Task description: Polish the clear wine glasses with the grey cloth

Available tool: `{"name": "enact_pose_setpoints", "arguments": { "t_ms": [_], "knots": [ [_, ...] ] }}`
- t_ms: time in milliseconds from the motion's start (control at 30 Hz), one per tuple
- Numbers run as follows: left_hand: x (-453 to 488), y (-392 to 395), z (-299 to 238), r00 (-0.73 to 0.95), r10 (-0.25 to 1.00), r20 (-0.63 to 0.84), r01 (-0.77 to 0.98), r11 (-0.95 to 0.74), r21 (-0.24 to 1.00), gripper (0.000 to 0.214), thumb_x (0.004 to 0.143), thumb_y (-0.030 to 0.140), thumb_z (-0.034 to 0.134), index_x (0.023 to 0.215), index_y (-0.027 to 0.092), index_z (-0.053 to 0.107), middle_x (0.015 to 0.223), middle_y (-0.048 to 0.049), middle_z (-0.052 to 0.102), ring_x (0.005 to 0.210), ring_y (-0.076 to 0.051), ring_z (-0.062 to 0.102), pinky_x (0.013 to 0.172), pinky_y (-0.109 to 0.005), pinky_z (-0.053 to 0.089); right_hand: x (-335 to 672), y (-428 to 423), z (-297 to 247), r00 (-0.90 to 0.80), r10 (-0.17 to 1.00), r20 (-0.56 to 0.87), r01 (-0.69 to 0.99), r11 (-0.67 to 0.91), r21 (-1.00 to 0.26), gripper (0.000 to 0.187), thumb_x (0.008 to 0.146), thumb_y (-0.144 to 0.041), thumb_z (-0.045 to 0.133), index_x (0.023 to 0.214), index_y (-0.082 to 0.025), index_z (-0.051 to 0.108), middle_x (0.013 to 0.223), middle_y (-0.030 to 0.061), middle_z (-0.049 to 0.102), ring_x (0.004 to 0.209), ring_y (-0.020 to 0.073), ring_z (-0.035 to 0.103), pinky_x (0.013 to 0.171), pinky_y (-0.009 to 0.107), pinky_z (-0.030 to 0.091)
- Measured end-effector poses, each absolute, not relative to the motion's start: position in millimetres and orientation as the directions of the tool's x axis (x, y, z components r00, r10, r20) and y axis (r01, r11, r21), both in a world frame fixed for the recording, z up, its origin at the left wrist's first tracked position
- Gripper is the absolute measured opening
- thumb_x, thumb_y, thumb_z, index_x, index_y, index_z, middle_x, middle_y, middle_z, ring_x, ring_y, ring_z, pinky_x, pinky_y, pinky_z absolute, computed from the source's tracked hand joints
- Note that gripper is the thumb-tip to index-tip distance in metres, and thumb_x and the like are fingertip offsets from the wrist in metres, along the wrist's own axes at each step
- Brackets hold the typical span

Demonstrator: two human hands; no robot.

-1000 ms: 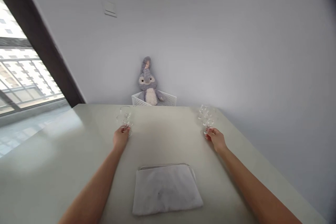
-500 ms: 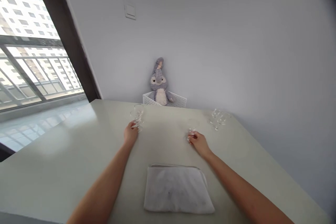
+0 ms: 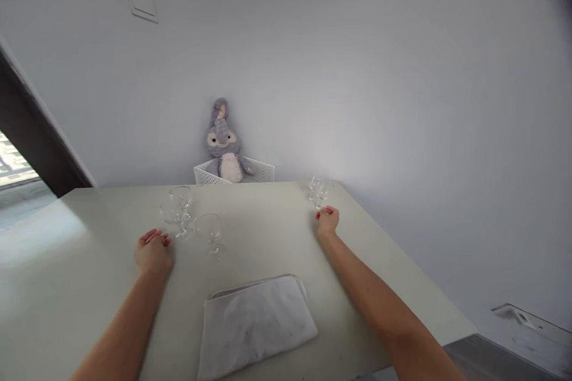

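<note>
We see our left hand [image 3: 153,250] lying flat on the desk [image 3: 84,292] at about 10 o'clock from the folded cloth [image 3: 257,321]. Its grip is spread, the fingers are loose and it holds nothing. Half a second ago this hand was closed around the stem of one of the glasses; now it has let go and drawn back a little. The left pair of glasses [image 3: 177,209] stands upright just beyond its fingertips, near but not touching.

The single glass [image 3: 210,233] is new to this spot. It stands upright at 3 o'clock of the left pair, close beside them and apart from both hands. A moment ago our right hand was bringing a glass across the middle of the desk, so we judge this to be that glass, set down and released. There are now three glasses at the left.

Our right hand [image 3: 328,220] has gone back out to 1 o'clock. Its fingertips are curled at the foot of the far-right glasses [image 3: 319,190], which stand near the desk's far right corner. We cannot tell whether the grip is pinching a stem or only touching it, because the clear glass and the curled fingers blur together. That group looks smaller than it was a second ago.

At 12 o'clock, beyond the desk's far edge, a grey plush toy [image 3: 222,141] sits in a white basket [image 3: 264,172] against the wall.
</note>
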State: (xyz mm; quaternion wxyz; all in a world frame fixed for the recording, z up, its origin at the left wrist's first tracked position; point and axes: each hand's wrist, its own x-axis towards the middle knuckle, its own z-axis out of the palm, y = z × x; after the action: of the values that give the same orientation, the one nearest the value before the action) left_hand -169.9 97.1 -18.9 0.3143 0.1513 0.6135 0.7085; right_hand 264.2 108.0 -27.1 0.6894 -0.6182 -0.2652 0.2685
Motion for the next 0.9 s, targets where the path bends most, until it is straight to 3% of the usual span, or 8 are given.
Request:
{"name": "enact_pose_setpoints", "arguments": {
  "t_ms": [133, 300, 333, 400, 467, 533, 633, 900],
  "knots": [
    [-162, 77, -3, -0.754, 0.604, -0.260, -0.310, 0.021, 0.950, 0.026, 0.059, 0.004, 0.045, 0.081, 0.019, 0.042, 0.070, 0.0029, 0.043, 0.052, -0.007, 0.044, 0.050, -0.021, 0.038, 299, 127, -26, 0.671, 0.740, -0.037, -0.117, 0.056, -0.992, 0.032, 0.058, -0.022, 0.060, 0.085, -0.021, 0.044, 0.079, -0.0017, 0.051, 0.055, 0.0087, 0.054, 0.047, 0.021, 0.047],
    [-136, 35, 3, -0.593, 0.766, -0.246, -0.246, 0.118, 0.962, 0.034, 0.052, 0.005, 0.056, 0.082, 0.019, 0.057, 0.072, 0.0014, 0.054, 0.056, -0.010, 0.050, 0.050, -0.022, 0.038, 287, 131, -35, 0.572, 0.819, -0.037, -0.114, 0.036, -0.993, 0.026, 0.055, -0.025, 0.065, 0.072, -0.018, 0.048, 0.069, -0.0011, 0.054, 0.049, 0.0074, 0.050, 0.042, 0.020, 0.045],
    [-130, 28, 2, -0.517, 0.824, -0.231, -0.195, 0.150, 0.969, 0.038, 0.050, 0.006, 0.059, 0.086, 0.020, 0.060, 0.068, 0.0019, 0.055, 0.055, -0.010, 0.051, 0.051, -0.022, 0.038, 280, 129, -37, 0.550, 0.835, -0.032, -0.107, 0.032, -0.994, 0.024, 0.055, -0.025, 0.065, 0.071, -0.017, 0.049, 0.068, -0.0009, 0.055, 0.048, 0.0069, 0.049, 0.041, 0.019, 0.044],
    [-117, 20, 0, -0.301, 0.935, -0.185, 0.084, 0.219, 0.972, 0.050, 0.054, 0.015, 0.063, 0.103, 0.023, 0.058, 0.061, 0.0040, 0.053, 0.052, -0.011, 0.049, 0.051, -0.022, 0.036, 262, 121, -42, 0.480, 0.877, -0.021, -0.092, 0.026, -0.995, 0.021, 0.054, -0.023, 0.064, 0.071, -0.016, 0.052, 0.069, -0.0002, 0.056, 0.049, 0.0068, 0.050, 0.042, 0.019, 0.044],
    [-107, 21, -4, -0.239, 0.958, -0.159, 0.267, 0.222, 0.938, 0.055, 0.058, 0.026, 0.066, 0.111, 0.023, 0.055, 0.063, 0.0027, 0.056, 0.055, -0.011, 0.051, 0.052, -0.022, 0.036, 240, 109, -44, 0.384, 0.923, -0.013, -0.078, 0.019, -0.997, 0.021, 0.055, -0.022, 0.063, 0.074, -0.016, 0.054, 0.073, 0.0008, 0.059, 0.049, 0.0071, 0.051, 0.042, 0.019, 0.043],
    [-102, 26, -9, -0.248, 0.960, -0.134, 0.326, 0.213, 0.921, 0.047, 0.060, 0.033, 0.065, 0.105, 0.020, 0.059, 0.070, 0.0002, 0.059, 0.056, -0.011, 0.052, 0.051, -0.022, 0.036, 216, 95, -45, 0.271, 0.963, -0.008, -0.064, 0.009, -0.998, 0.022, 0.057, -0.022, 0.061, 0.077, -0.016, 0.056, 0.077, 0.0018, 0.060, 0.049, 0.0077, 0.052, 0.042, 0.020, 0.043],
    [-106, 36, -16, -0.274, 0.952, -0.139, 0.331, 0.229, 0.915, 0.033, 0.063, 0.036, 0.062, 0.089, 0.018, 0.064, 0.060, 0.0009, 0.056, 0.048, -0.010, 0.047, 0.046, -0.022, 0.032, 180, 75, -44, 0.097, 0.995, -0.010, -0.039, -0.006, -0.999, 0.024, 0.059, -0.022, 0.059, 0.082, -0.016, 0.058, 0.080, 0.0025, 0.062, 0.048, 0.0083, 0.052, 0.042, 0.021, 0.044],
    [-148, 42, -18, -0.425, 0.897, -0.118, 0.251, 0.242, 0.937, 0.026, 0.061, 0.035, 0.059, 0.077, 0.015, 0.062, 0.053, 0.0023, 0.050, 0.048, -0.010, 0.045, 0.046, -0.022, 0.034, 100, 47, -38, -0.205, 0.979, -0.020, 0.029, -0.015, -0.999, 0.022, 0.062, -0.019, 0.053, 0.084, -0.018, 0.056, 0.080, 0.0029, 0.061, 0.047, 0.0090, 0.052, 0.041, 0.022, 0.045]
  ]
}}
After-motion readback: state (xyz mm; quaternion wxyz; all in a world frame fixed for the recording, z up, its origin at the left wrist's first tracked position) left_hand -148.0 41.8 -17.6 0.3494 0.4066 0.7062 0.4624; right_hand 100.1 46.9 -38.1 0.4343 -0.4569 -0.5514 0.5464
